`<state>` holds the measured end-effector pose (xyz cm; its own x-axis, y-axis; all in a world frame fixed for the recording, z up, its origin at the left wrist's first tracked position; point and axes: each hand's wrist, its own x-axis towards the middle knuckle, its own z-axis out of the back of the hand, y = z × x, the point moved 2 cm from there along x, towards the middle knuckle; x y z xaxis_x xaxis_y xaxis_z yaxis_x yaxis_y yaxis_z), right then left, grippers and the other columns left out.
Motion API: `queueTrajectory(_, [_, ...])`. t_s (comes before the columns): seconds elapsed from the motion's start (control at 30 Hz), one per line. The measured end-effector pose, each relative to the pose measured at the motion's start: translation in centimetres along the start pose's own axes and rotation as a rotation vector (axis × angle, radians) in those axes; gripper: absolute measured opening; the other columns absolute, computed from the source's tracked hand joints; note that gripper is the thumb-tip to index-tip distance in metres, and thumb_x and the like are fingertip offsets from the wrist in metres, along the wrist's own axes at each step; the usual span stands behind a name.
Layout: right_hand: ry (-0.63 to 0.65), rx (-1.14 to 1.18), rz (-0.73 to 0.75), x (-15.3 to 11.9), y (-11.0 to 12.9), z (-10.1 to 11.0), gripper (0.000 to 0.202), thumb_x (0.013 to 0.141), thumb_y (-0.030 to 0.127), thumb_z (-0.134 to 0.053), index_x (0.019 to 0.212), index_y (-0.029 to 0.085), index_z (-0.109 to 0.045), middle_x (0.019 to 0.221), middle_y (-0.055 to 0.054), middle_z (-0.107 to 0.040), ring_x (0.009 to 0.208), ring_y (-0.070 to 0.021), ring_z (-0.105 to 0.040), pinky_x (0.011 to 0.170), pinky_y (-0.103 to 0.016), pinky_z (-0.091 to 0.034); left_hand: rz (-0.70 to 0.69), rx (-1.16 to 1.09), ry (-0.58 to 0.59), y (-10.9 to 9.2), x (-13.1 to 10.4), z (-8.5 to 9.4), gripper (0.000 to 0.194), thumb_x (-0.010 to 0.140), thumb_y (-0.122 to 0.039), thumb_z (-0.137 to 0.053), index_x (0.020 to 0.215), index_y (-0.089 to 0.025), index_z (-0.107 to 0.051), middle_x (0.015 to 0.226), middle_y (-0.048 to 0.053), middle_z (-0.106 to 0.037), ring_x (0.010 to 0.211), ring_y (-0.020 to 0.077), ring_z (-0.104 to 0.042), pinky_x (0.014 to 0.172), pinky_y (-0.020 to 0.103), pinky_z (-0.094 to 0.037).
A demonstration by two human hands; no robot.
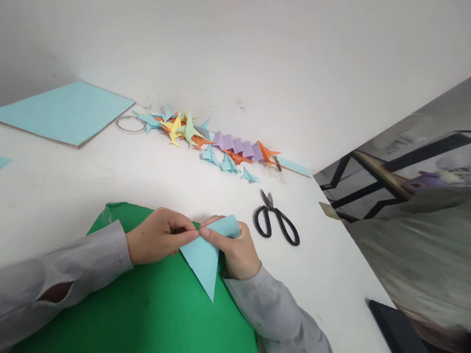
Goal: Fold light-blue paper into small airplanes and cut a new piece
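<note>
A light blue sheet of origami paper (205, 264), folded to a pointed shape, is held in both hands above a green mat (153, 314). My left hand (160, 237) pinches its upper left edge between thumb and fingertips. With the thumb on top and fingers behind, my right hand (238, 250) grips the paper's upper right part, close to the left fingertips. One corner of the paper points down towards me. Part of the sheet is hidden behind the right thumb. Black-handled scissors (271, 214) lie with blades slightly apart, beyond my right hand.
Along the wall lie folded paper cranes (177, 128) in several colours and a pleated purple paper strip (239, 145). A ring of wire or tape (130, 124) sits beside a stack of blue paper (65, 111). A dark flat object (407, 346) is at the right edge, near a blurred person's clothing (429, 253).
</note>
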<state>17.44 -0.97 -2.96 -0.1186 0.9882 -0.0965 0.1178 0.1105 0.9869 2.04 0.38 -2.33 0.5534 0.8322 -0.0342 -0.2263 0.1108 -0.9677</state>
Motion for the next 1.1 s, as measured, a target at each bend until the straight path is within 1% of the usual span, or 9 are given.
queueTrajectory(0.17, [-0.031, 0.105, -0.080, 0.0, -0.1, -0.2, 0.016, 0.055, 0.027, -0.076, 0.062, 0.014, -0.069, 0.051, 0.000, -0.061, 0.048, -0.0116, -0.051, 0.047, -0.025, -0.039, -0.019, -0.005, -0.010, -0.3, 0.0, 0.1, 0.029, 0.074, -0.028, -0.051, 0.049, -0.014, -0.053, 0.040, -0.004, -0.041, 0.039, 0.0080, -0.044, 0.039, 0.020, -0.034])
queueTrajectory(0.37, [-0.068, 0.153, -0.116, 0.0, -0.1, -0.3, 0.018, 0.054, 0.028, -0.076, 0.064, 0.014, -0.071, 0.052, -0.001, -0.063, 0.048, -0.0128, -0.052, 0.048, -0.025, -0.040, -0.015, -0.020, -0.011, -0.3, 0.0, 0.2, 0.028, 0.073, -0.027, -0.052, 0.048, -0.014, -0.053, 0.040, -0.004, -0.040, 0.040, 0.0086, -0.045, 0.040, 0.020, -0.036])
queueTrajectory(0.5, [-0.144, 0.203, -0.101, 0.3, 0.1, 0.1, 0.016, 0.053, 0.028, -0.075, 0.060, 0.014, -0.070, 0.053, -0.002, -0.063, 0.048, -0.0113, -0.052, 0.048, -0.024, -0.039, -0.020, 0.011, -0.002, -0.4, 0.0, 0.1, 0.028, 0.073, -0.026, -0.051, 0.047, -0.014, -0.052, 0.039, -0.004, -0.039, 0.039, 0.0081, -0.042, 0.040, 0.021, -0.032])
queueTrajectory(0.6, [-0.191, 0.252, -0.103, 0.6, 0.4, 0.4, 0.016, 0.051, 0.028, -0.074, 0.057, 0.014, -0.069, 0.054, -0.003, -0.064, 0.049, -0.0124, -0.053, 0.050, -0.025, -0.041, -0.037, 0.038, -0.007, -0.5, 0.0, 0.2, 0.028, 0.072, -0.024, -0.051, 0.047, -0.014, -0.051, 0.040, -0.004, -0.040, 0.040, 0.0076, -0.040, 0.040, 0.021, -0.031])
queueTrajectory(0.77, [-0.212, 0.293, -0.119, 0.8, 0.4, 0.6, 0.015, 0.049, 0.027, -0.073, 0.056, 0.015, -0.069, 0.054, -0.003, -0.064, 0.049, -0.0136, -0.054, 0.051, -0.027, -0.042, -0.004, -0.026, 0.002, -0.4, 0.0, 0.2, 0.026, 0.072, -0.026, -0.052, 0.049, -0.014, -0.053, 0.040, -0.004, -0.041, 0.040, 0.0081, -0.041, 0.040, 0.021, -0.034])
queueTrajectory(0.97, [-0.180, 0.298, -0.108, 0.8, 0.2, 0.8, 0.016, 0.054, 0.030, -0.070, 0.058, 0.014, -0.069, 0.056, -0.005, -0.065, 0.051, -0.0148, -0.056, 0.052, -0.027, -0.042, 0.013, -0.058, -0.016, -0.1, 0.0, 0.1, 0.024, 0.071, -0.026, -0.054, 0.051, -0.013, -0.057, 0.044, -0.002, -0.046, 0.041, 0.0086, -0.044, 0.040, 0.021, -0.037])
queueTrajectory(1.1, [-0.189, 0.319, -0.086, 0.8, 0.4, 0.7, 0.017, 0.053, 0.030, -0.070, 0.057, 0.014, -0.069, 0.055, -0.004, -0.065, 0.051, -0.0145, -0.056, 0.052, -0.026, -0.042, 0.027, -0.088, -0.032, -0.1, 0.0, 0.2, 0.021, 0.071, -0.026, -0.054, 0.055, -0.013, -0.058, 0.045, -0.002, -0.046, 0.041, 0.0090, -0.045, 0.041, 0.022, -0.040])
